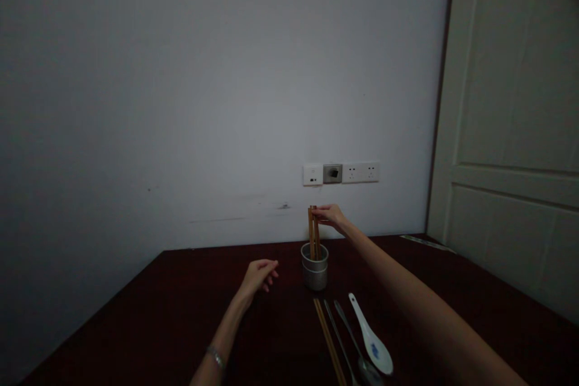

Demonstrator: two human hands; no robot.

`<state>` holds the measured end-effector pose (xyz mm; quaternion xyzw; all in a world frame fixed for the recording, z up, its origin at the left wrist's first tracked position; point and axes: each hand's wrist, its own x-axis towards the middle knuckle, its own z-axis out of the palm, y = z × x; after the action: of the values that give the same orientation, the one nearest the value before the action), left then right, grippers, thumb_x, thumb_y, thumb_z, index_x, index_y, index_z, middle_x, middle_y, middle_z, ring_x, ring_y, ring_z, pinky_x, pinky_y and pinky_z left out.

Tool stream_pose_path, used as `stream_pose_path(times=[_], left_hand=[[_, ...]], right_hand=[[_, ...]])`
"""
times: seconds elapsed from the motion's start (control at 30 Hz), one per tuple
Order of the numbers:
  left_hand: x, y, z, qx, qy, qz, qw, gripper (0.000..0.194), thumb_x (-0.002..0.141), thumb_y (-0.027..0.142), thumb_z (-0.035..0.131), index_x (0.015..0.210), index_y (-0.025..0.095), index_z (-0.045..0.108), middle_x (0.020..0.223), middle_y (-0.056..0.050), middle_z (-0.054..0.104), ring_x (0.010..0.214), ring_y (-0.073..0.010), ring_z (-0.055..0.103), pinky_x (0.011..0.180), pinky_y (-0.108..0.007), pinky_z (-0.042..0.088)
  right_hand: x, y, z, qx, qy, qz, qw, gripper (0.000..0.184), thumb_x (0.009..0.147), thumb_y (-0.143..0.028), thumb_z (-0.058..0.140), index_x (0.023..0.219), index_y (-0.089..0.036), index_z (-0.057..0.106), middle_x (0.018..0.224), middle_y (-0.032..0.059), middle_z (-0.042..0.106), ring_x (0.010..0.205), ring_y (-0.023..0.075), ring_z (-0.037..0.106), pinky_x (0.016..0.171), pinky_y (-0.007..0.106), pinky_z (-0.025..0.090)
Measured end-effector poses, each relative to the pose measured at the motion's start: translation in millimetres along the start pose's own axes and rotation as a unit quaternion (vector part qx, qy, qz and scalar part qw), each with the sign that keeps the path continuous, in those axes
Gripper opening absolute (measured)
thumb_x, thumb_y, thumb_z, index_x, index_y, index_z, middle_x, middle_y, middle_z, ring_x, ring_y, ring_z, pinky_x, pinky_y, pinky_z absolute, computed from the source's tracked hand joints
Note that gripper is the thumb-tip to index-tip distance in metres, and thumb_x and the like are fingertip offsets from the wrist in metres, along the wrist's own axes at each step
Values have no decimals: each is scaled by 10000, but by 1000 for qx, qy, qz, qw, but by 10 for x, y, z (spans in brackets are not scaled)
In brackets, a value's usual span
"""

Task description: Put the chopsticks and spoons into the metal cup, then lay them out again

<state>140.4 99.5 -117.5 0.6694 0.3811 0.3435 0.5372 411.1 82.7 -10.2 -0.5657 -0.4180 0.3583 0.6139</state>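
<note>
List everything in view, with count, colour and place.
metal cup: one, silver-grey, table
upright chopsticks: several, exact count unclear, brown, in cup
loose chopsticks: two, light brown, before cup
slim metal utensil: one, silver, beside them
metal spoon: one, silver, next right
ceramic soup spoon: one, white with blue motif, rightmost
table: one, dark red
wall plates: one row, white and grey, wall
door: one, pale, right
bracelet: one, silvery, left wrist
hands: two, bare; left beside cup, right gripping upright chopsticks

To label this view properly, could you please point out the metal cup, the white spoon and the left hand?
Metal cup [315, 278]: head view, lower outer wall.
White spoon [379, 354]: head view, bowl.
Left hand [256, 276]: head view, back.
</note>
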Motion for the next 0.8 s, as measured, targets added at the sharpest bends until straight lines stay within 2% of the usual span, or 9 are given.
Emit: stream_pose_path(times=[0.6, 0.8], left_hand=[[-8, -6, 4, 0, -4, -10, 1000, 423, 630, 517, 591, 751, 111, 595, 639, -27, 593, 423, -58, 445, 338, -168, 344], [-13, -12, 5, 3, -9, -16, 1000, 396, 616, 468, 619, 790, 113, 598, 643, -25, 600, 434, -62, 454, 347, -167, 347]], right_hand=[[-15, 39, -44, -24, -25, 17, 999, 148, 624, -104, 669, 771, -109, 651, 664, 54, 667, 574, 110, 603, 565, 211, 484], [-28, 71, -200, -52, -25, 4, 998, 215, 639, -146, 671, 851, -135, 636, 797, 78, 683, 696, 131, 630, 642, 238, 505]])
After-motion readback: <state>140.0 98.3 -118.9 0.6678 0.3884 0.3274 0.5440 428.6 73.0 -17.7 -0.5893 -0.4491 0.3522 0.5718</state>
